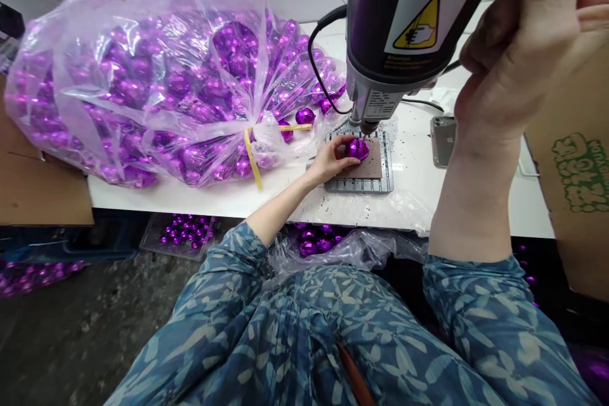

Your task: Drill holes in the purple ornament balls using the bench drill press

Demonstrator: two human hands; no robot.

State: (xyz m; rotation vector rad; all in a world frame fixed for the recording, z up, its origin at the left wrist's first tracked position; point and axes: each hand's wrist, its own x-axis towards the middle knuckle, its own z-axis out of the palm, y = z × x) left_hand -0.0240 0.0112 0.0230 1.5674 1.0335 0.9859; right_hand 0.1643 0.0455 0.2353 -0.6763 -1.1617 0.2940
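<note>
A drill press with a dark motor housing and a yellow warning sticker stands in front of me. My left hand pinches a shiny purple faceted ball between thumb and fingers. The ball rests on a brown board on the slotted metal base, directly under the chuck. The bit's tip meets the top of the ball or is just above it; I cannot tell which. Raised beside the motor housing, my right hand is closed around the press's lever, which its fingers mostly hide.
A large clear bag of purple balls, tied with a yellow strip, fills the table's left side. Several loose balls lie near its neck. A phone lies at right, near a cardboard box. Below the table edge are more balls.
</note>
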